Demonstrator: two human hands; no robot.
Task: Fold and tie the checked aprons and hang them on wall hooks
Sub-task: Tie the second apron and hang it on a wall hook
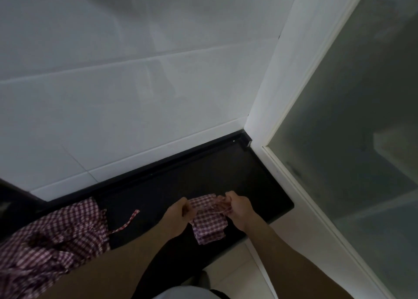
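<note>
Two hands tie up a small folded apron

On the black counter (158,185), the left hand (175,215) and right hand (239,208) pinch the strings of the folded apron (209,223). A loose apron pile (49,242) lies left of it.

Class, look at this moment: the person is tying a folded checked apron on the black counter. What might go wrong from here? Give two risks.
1. The small folded red-and-white checked apron lies near the front edge of the black counter; as the left hand and right hand pull its thin ties, it may slide off.
2. The loose pile of unfolded checked aprons has a strap trailing towards the hands, which could snag.
</note>
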